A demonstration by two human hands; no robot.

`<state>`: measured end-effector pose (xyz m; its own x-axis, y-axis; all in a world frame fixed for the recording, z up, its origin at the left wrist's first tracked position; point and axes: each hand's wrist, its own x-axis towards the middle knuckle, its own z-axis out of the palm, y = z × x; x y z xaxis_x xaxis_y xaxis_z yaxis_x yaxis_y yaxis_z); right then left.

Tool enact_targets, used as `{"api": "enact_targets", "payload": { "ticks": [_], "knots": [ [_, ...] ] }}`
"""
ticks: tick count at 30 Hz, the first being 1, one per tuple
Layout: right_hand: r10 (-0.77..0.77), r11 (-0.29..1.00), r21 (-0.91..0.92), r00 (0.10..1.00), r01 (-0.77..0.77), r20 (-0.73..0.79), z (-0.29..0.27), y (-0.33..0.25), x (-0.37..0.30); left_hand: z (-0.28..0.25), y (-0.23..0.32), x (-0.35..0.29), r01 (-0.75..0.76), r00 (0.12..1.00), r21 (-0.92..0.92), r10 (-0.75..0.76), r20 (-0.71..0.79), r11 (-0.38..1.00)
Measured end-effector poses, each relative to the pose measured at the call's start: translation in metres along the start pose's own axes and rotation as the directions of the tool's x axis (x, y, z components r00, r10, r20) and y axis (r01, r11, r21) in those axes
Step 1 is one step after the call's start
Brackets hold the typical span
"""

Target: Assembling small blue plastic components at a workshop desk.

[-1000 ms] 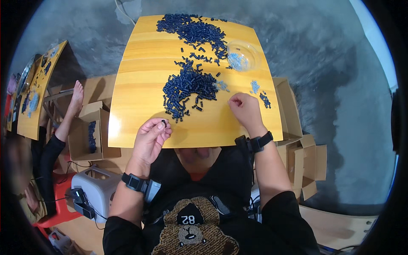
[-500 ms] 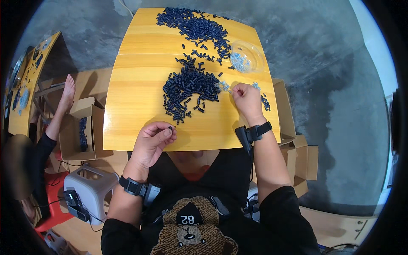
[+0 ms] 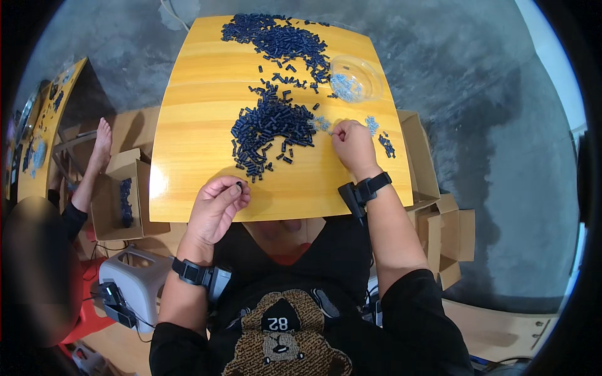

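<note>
My left hand [image 3: 221, 203] is closed in a pinch near the table's front edge, with a small black cylindrical piece [image 3: 239, 184] between thumb and fingers. Just beyond it spreads a heap of black cylindrical pieces [image 3: 269, 125]. On the right, my right hand [image 3: 352, 143] has its fingertips pressed together over the tabletop; whatever they hold is too small to make out. Beside those fingertips lies a scatter of small clear pieces [image 3: 322, 123]. A second clear cluster [image 3: 372, 125] and a few dark pieces [image 3: 387, 146] lie to the right of this hand.
A clear round tub [image 3: 370, 94] partly filled with clear pieces stands at the wooden table's [image 3: 188, 138] right. Another black heap [image 3: 276, 37] covers the far edge. Cardboard boxes [image 3: 454, 232] flank the right; a box [image 3: 113, 213], grey stool [image 3: 138, 276] and another person's leg [image 3: 94, 163] are left.
The whole view has shifted slightly, so the table and both hands appear a little further left. Both hands keep their pinched poses, with little movement relative to the table.
</note>
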<state>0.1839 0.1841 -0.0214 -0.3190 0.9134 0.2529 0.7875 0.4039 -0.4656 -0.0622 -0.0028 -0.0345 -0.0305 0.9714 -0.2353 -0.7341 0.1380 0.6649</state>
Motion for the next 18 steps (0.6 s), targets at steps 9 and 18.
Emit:
{"api": "enact_targets", "payload": {
  "ticks": [9, 18],
  "knots": [
    [0.047, 0.999, 0.027, 0.999, -0.047, -0.002, -0.007, -0.013, -0.026, -0.005, 0.0, 0.002, 0.006, 0.999, -0.051, -0.003, 0.053, 0.999],
    [-0.076, 0.996, 0.034, 0.993, 0.079, -0.089, -0.012, -0.004, -0.032, 0.002, 0.001, -0.001, -0.001, 1.0, -0.029, 0.002, 0.013, 1.0]
  ]
}}
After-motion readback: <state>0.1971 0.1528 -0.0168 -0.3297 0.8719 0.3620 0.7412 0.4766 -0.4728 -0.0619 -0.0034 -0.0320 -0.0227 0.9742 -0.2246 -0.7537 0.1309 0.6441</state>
